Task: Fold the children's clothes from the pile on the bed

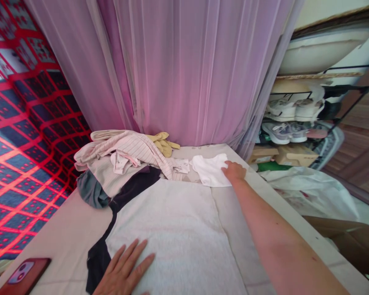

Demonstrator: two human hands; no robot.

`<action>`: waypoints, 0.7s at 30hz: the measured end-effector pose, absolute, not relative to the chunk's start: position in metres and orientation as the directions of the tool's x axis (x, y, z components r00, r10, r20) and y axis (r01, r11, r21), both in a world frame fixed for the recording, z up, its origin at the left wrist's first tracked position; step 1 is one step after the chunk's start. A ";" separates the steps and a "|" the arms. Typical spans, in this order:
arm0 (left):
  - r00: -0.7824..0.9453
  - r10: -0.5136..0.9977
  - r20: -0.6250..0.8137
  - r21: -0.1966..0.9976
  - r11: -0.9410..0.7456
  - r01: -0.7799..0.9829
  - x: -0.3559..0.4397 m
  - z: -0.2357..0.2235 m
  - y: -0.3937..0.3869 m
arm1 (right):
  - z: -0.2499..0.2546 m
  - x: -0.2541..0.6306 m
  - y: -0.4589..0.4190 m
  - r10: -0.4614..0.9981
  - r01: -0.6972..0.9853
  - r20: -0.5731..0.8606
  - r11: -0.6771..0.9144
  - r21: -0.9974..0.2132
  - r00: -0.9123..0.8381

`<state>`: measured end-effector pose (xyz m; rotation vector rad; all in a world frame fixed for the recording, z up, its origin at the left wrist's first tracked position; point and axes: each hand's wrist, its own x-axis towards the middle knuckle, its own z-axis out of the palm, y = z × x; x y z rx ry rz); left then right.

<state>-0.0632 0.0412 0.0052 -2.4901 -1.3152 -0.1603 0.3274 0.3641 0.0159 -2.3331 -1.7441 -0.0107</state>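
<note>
A light grey shirt with dark sleeves (178,229) lies spread out in front of me. My left hand (126,266) rests flat on its lower left part, fingers spread. Farther off, my right hand (235,171) is stretched out with its fingers closed on the right edge of a small white cloth (210,169). That cloth lies just beyond the shirt's far right end; what kind of garment it is cannot be made out. Left of it is a heap of clothes with a pink striped garment (138,145), a yellow piece (162,143) and a dark grey-green one (92,190).
A phone in a reddish-brown case (26,276) lies at the near left of the pale surface (64,241). Purple curtains (184,73) hang behind it, and a red and dark patterned cloth on the left. On the right stands a rack with shoes (284,133), boxes and a plastic bag (313,192).
</note>
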 end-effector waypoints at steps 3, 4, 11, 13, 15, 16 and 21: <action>0.567 0.790 0.235 -0.216 -0.526 0.823 -0.064 0.004 0.042 | 0.013 0.327 0.366 0.941 0.953 0.190 -0.246 -0.178 0.279; 0.569 0.787 0.237 -0.222 -0.527 0.821 -0.064 0.004 0.042 | 0.013 0.327 0.366 0.934 0.949 0.205 -0.256 -0.185 0.292; 0.569 0.777 0.271 -0.242 -0.517 0.821 -0.061 0.008 0.041 | 0.010 0.302 0.345 0.906 0.973 0.368 -0.152 -0.175 0.208; 0.556 0.785 0.272 -0.212 -0.515 0.831 -0.060 0.008 0.040 | 0.007 0.284 0.335 0.942 0.993 0.335 0.029 -0.118 0.013; 0.537 0.798 0.274 -0.177 -0.506 0.844 -0.059 0.008 0.039 | 0.002 0.268 0.328 0.976 0.983 0.182 0.144 -0.110 -0.123; 0.528 0.804 0.274 -0.165 -0.502 0.849 -0.059 0.007 0.038 | -0.001 0.262 0.327 0.984 0.979 0.095 0.160 -0.127 -0.149; 0.526 0.806 0.272 -0.125 -0.512 0.850 -0.060 0.003 0.037 | -0.003 0.258 0.330 0.997 0.905 -0.013 0.063 -0.420 -0.076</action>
